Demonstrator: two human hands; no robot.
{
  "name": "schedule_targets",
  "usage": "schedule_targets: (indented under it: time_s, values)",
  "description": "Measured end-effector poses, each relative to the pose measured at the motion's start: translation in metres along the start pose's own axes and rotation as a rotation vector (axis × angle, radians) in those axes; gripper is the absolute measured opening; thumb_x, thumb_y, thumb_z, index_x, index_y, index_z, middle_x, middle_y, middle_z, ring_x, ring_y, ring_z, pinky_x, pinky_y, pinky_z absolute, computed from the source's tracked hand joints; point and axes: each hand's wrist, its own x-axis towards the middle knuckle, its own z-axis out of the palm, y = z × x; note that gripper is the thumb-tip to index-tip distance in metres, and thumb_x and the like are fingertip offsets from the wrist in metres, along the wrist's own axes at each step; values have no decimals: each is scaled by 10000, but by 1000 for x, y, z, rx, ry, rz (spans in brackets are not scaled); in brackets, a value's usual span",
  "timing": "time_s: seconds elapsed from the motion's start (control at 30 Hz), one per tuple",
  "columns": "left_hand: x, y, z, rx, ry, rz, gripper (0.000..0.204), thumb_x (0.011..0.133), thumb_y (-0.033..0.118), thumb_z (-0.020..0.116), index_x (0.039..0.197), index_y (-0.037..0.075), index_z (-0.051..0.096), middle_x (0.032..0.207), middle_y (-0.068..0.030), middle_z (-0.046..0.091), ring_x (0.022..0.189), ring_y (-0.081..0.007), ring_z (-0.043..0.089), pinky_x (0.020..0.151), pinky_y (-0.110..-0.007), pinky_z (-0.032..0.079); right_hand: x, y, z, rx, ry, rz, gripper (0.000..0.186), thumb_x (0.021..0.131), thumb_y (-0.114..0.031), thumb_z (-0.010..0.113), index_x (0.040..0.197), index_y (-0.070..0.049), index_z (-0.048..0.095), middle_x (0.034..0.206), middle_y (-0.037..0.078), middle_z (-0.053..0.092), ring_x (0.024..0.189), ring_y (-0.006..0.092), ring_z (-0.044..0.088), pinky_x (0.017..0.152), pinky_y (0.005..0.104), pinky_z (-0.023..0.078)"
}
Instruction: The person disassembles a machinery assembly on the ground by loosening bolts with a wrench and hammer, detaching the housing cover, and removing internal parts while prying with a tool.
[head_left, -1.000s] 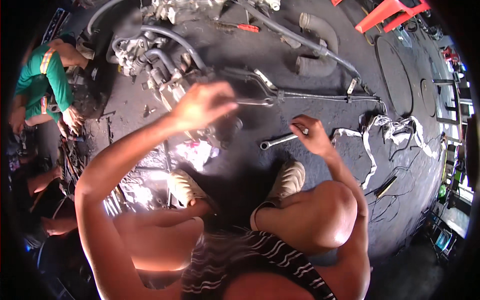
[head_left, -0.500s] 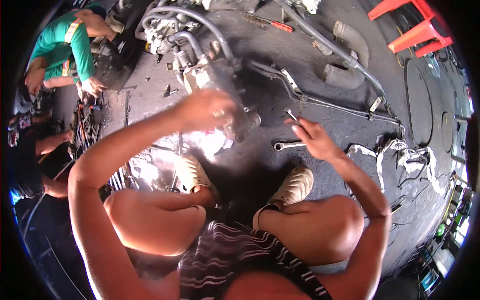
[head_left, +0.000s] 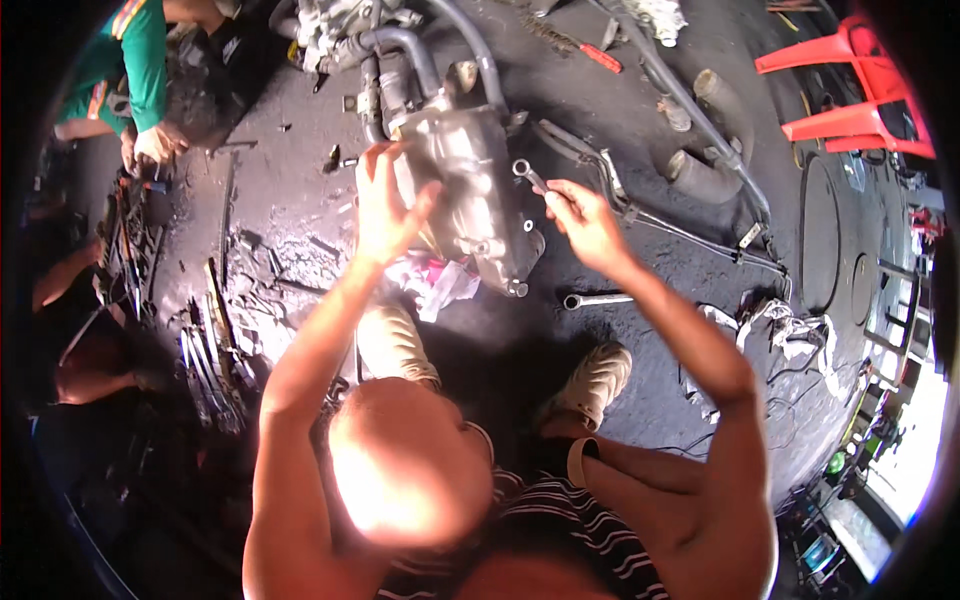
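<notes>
"What's hard to make out?"

"The far end of the wrench (head_left: 530, 177): it disappears into the right grip (head_left: 590, 228). The second wrench (head_left: 600, 300), on the floor (head_left: 540, 345), runs behind the right forearm (head_left: 680, 320). A co-worker's green sleeve (head_left: 146, 65) is cut off at the dark rim, and glare washes out the white wrapping (head_left: 450, 288) under the metal housing (head_left: 465, 185)."

"And around them?"

"The housing stands between the hands, hoses (head_left: 415, 65) above it. Metal tubes (head_left: 680, 235) lie to its right, and a long pipe (head_left: 690, 105) crosses in front of a fat elbow pipe (head_left: 695, 178). There's a red chair (head_left: 860, 115) at upper right and a heap of tools (head_left: 210, 370) at left."

"How are the hands posed?"

"The right one is closed on the first wrench, which is raised just beside the housing's right side, ring end tilted up and left. The left grip (head_left: 388, 215) is open, fingers up and thumb spread toward the housing. Whether it touches, I can't tell."
</notes>
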Motion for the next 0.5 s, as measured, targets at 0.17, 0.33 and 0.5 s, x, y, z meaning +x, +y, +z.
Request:
schedule_targets:
  time_s: [0.17, 0.33, 0.5]
  values:
    - [-42, 22, -22, -600, -368, -68, 227, 866, 124, 697, 1052, 11, 629, 891, -97, 649, 764, -202, 610, 693, -337, 493, -74, -57, 92, 462, -64, 187, 159, 1006, -115, 452, 1065, -2, 547, 816, 60, 588, 712, 132, 565, 699, 298, 485]
    - [-63, -17, -30, -655, -459, -397, 270, 936, 231, 658, 1044, -16, 643, 830, -107, 688, 723, -172, 658, 683, -320, 529, -59, -61, 161, 1056, 0, 563, 154, 1017, -126, 450, 1134, -44, 508, 918, 93, 610, 820, 199, 633, 739, 339, 542]
    - [-19, -20, -43, -761, -429, -519, 287, 968, 253, 615, 1045, -23, 628, 850, -122, 698, 662, -144, 656, 561, -259, 522, -22, -45, 184, 1463, 143, 378, 110, 1025, -157, 479, 1091, -70, 491, 931, 107, 595, 863, 243, 644, 817, 448, 565]
